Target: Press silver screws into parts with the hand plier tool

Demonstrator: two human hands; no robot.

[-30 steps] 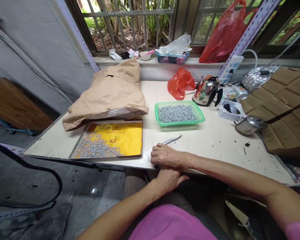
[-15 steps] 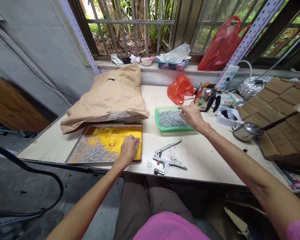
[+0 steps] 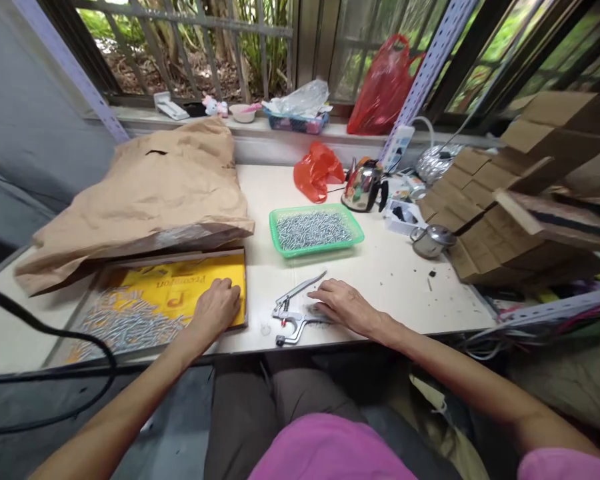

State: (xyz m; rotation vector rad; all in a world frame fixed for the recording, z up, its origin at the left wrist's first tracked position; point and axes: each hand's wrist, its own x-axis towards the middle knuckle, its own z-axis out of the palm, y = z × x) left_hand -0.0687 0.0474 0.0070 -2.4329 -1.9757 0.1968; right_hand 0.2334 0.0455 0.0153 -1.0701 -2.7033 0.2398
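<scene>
My left hand (image 3: pixel 220 305) is at the right end of a shallow box tray (image 3: pixel 245 287) with a yellow printed bottom. Its fingers are curled in, and whatever they may hold is hidden. Many small silver metal pins (image 3: pixel 130 323) lie heaped in the tray's left part. My right hand (image 3: pixel 350 305) is over the lower handle of silver spring-loaded pliers (image 3: pixel 293 320), its fingers partly stretched and apart; I cannot tell whether it touches the handle. The pliers lie with their handles spread. Behind them stands a green plastic basket (image 3: pixel 357 240) full of similar silver pins.
A large brown paper bag (image 3: pixel 155 187) overhangs the tray's back edge. Beyond the basket are a red plastic bag (image 3: pixel 317 173) and a shiny kettle (image 3: pixel 364 188). A lidded metal pot (image 3: pixel 433 240) and stacked cardboard boxes (image 3: pixel 500 227) stand at right. A black cable (image 3: pixel 45 327) loops at left.
My right hand has left the green basket and come down toward me to the pliers. My left hand stays at the tray's right end. The view has turned to the right.
</scene>
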